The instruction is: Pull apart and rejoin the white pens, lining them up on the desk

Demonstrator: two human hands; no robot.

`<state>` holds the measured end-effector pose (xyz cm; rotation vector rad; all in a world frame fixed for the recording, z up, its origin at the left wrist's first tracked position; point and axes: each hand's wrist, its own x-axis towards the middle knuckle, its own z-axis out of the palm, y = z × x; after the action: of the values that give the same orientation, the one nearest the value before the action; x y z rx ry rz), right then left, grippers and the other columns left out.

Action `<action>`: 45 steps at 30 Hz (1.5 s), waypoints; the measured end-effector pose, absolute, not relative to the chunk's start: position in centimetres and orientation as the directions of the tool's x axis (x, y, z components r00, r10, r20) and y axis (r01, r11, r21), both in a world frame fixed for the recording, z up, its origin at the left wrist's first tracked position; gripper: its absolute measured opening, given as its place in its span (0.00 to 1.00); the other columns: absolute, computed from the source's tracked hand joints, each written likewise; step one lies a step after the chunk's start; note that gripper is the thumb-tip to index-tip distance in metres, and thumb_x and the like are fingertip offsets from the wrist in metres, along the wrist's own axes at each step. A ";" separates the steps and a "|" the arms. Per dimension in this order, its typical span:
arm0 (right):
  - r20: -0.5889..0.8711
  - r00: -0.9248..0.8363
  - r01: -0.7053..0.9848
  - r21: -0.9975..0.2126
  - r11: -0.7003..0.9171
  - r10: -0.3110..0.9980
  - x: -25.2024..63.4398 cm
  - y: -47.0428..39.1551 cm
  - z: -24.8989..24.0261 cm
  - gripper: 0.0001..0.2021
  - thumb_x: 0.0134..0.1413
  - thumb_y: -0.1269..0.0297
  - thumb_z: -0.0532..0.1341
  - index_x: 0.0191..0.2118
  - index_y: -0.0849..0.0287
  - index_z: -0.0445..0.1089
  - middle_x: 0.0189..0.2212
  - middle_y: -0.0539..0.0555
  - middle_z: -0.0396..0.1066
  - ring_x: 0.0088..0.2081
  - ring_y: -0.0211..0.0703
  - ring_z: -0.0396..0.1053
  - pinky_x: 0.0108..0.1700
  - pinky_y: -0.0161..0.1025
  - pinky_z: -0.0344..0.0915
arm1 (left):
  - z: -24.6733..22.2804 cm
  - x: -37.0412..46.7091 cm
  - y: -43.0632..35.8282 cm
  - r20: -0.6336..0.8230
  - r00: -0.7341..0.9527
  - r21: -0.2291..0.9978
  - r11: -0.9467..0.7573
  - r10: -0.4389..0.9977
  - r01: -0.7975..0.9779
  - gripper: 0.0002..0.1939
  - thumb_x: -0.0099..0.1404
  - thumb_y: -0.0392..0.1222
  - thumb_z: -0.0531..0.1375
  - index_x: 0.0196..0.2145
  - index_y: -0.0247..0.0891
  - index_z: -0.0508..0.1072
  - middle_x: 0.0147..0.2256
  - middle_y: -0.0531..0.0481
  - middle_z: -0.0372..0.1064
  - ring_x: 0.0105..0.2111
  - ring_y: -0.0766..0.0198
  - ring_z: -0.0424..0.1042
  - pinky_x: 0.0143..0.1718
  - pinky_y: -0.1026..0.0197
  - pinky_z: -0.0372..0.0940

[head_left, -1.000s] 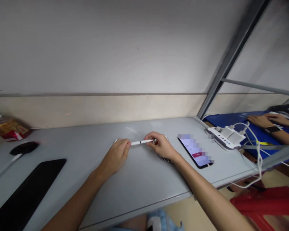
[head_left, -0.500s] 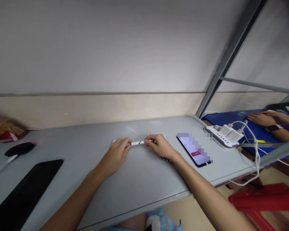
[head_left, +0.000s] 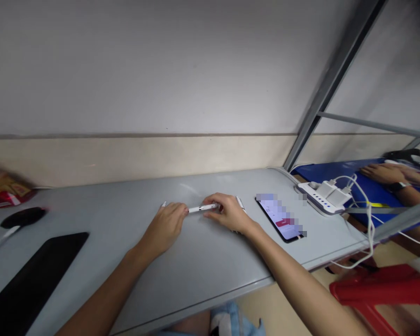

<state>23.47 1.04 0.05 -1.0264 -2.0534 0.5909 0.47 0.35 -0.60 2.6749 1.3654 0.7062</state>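
A slim white pen point(head_left: 195, 209) with dark marks lies level between my two hands, low over the desk. My left hand point(head_left: 168, 225) is closed round its left part, and a pale tip point(head_left: 163, 204) shows beyond the knuckles. At the other end my right hand point(head_left: 231, 214) has thumb and fingers curled about the pen, with the metallic-looking end visible between them. Partly covered by the right hand is a white-edged object point(head_left: 240, 202); what it is I cannot tell.
To the right are a phone point(head_left: 280, 217) with a lit screen and a white power strip point(head_left: 320, 198) with plugs and cables. A black mat point(head_left: 42, 280) and black mouse point(head_left: 24, 217) lie left. Another person's hands point(head_left: 383, 172) rest at the far right, above a red stool point(head_left: 378, 284).
My right hand has shifted slightly left along the pen, and its fingers have opened wider around it. My left hand stays closed on the pen. The view has moved slightly.
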 end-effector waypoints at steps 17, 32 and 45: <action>0.545 -0.365 0.573 -0.507 0.644 0.755 24.3 1.5 -0.5 0.10 0.55 0.76 0.59 0.40 0.57 0.73 0.38 0.55 0.70 0.40 0.43 0.67 0.42 0.38 0.62 | -0.3 0.7 -0.1 0.375 0.501 0.277 -0.610 0.780 0.743 0.16 0.72 0.43 0.46 0.52 0.44 0.68 0.47 0.49 0.72 0.46 0.58 0.69 0.52 0.51 0.58; 0.549 -0.333 0.694 -0.407 0.593 0.767 26.1 2.2 -0.4 0.11 0.58 0.71 0.61 0.44 0.54 0.77 0.38 0.55 0.74 0.35 0.40 0.71 0.40 0.36 0.62 | -0.6 0.3 0.6 0.393 0.449 0.299 -0.573 0.803 0.763 0.15 0.72 0.43 0.46 0.48 0.43 0.69 0.43 0.49 0.73 0.42 0.58 0.70 0.45 0.55 0.62; 0.571 -0.470 0.486 -0.469 0.737 0.673 24.1 1.5 -0.7 0.09 0.59 0.66 0.61 0.43 0.55 0.77 0.37 0.55 0.74 0.39 0.42 0.69 0.42 0.37 0.63 | -0.7 0.9 -0.2 0.323 0.501 0.285 -0.587 0.803 0.758 0.14 0.72 0.45 0.45 0.37 0.40 0.67 0.35 0.50 0.67 0.38 0.60 0.66 0.45 0.53 0.60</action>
<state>24.12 1.52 -0.73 -0.8700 -2.1618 0.3090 0.86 -0.19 -0.73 2.6283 1.3718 0.6514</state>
